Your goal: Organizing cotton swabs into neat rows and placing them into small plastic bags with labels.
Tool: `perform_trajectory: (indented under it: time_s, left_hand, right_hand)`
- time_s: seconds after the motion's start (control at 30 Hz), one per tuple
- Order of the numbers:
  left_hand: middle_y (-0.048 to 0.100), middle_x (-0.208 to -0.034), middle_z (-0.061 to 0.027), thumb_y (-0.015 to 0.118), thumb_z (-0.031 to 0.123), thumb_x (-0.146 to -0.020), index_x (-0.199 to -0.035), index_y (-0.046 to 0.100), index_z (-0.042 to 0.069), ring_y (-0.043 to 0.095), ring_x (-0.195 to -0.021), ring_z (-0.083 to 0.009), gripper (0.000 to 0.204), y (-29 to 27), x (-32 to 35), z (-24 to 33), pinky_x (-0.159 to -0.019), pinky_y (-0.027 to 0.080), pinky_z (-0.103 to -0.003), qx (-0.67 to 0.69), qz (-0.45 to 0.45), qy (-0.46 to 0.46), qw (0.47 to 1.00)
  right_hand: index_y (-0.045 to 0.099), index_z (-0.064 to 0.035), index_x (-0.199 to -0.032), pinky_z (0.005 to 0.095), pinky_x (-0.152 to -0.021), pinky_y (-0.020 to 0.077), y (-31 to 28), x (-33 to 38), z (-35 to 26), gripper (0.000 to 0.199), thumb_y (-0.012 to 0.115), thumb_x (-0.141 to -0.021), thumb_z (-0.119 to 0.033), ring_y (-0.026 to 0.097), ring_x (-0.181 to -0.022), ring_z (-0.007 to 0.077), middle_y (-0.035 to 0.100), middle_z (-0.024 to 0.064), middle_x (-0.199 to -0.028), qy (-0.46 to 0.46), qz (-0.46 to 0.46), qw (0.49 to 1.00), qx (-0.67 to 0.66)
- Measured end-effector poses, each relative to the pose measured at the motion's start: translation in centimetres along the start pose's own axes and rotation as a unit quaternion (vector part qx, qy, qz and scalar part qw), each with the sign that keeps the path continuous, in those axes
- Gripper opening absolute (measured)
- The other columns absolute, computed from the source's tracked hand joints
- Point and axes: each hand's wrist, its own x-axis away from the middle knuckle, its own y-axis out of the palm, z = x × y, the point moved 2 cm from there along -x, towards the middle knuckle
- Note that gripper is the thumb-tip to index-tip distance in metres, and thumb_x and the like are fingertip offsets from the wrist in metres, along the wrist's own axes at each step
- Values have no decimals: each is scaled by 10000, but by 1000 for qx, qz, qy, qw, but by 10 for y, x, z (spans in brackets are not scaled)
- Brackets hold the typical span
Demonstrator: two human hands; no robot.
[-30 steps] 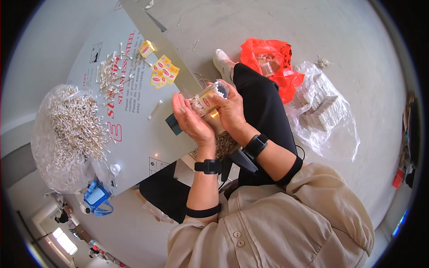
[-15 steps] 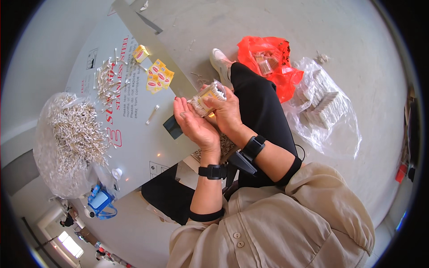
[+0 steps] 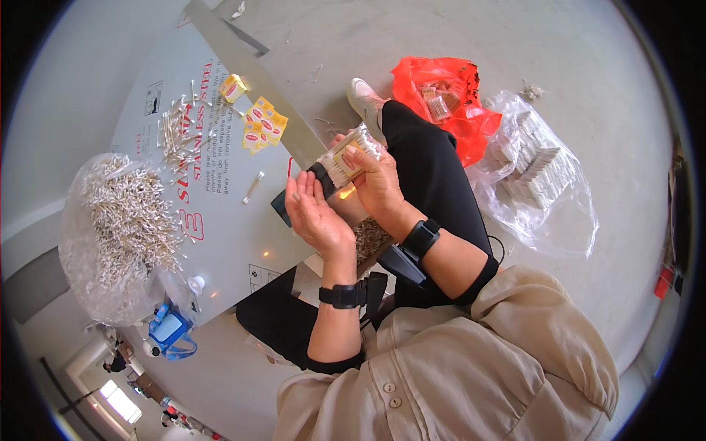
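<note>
In my right hand (image 3: pixel 379 184) is a clear packet of cotton swabs (image 3: pixel 344 159) with a yellow label, the thumb pressed on its face. My left hand (image 3: pixel 320 220) lies palm up just to its left, fingers stretched out, with nothing in it. A dark green block (image 3: pixel 282 209) sits at the table edge behind the left fingers. Under my hands, partly hidden, a box holds many loose swabs (image 3: pixel 371 239). On the table lie yellow printed cards (image 3: pixel 265 125), a small stack of such cards (image 3: pixel 232 88) and a few swabs bundled together (image 3: pixel 254 187).
Loose swabs (image 3: pixel 179 136) are scattered on the table beside a big clear bag of swabs (image 3: pixel 125 228). A blue pouch (image 3: pixel 169 327) hangs near the table's edge. On the floor at right lie a red bag (image 3: pixel 448 95) and a clear bag with packed bundles (image 3: pixel 540 176).
My left hand has drawn away from the packet, down and left. The right hand has shifted the packet slightly to the right and tilted it.
</note>
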Motion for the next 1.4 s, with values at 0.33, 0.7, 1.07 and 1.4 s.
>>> perform_trajectory:
  time_s: [0.33, 0.7, 1.07, 1.4]
  left_hand:
    - [385, -1472, -240, 366, 400, -1050, -1476, 294, -49, 393, -1365, -310, 624, 10, 21, -1, -1178, 279, -428, 93, -16, -81, 992]
    - [390, -1464, -253, 335, 469, -1048, -1487, 233, -74, 412, -1348, -318, 706, 10, 2, 7, -1161, 299, -425, 91, -60, -137, 985]
    - [450, -1398, -288, 351, 502, -1038, -1475, 203, -88, 458, -1307, -347, 748, 1, -21, 9, -1135, 348, -454, 92, -46, -164, 981]
    - [477, -1353, -305, 392, 490, -1034, -1474, 201, -77, 496, -1262, -363, 743, -2, -21, 13, -1116, 371, -469, 76, -42, -165, 982]
  right_hand:
    - [504, 1, -1274, 430, -1033, 492, 5, -1, 5, 422, 651, -879, 24, 587, -1205, 276, 633, 160, -1235, -12, -2, 1000, 2]
    - [524, 17, -1257, 390, -1004, 515, 4, -3, 3, 407, 637, -869, 69, 620, -1148, 270, 643, 155, -1223, -19, -11, 999, 41]
    - [561, 2, -1224, 414, -963, 525, 6, -4, 0, 349, 671, -904, -84, 632, -1113, 261, 655, 146, -1187, -5, 9, 1000, -14]
    - [554, 5, -1238, 412, -955, 526, 8, -2, 0, 358, 667, -911, -84, 637, -1096, 262, 658, 145, -1181, -9, -18, 1000, 18]
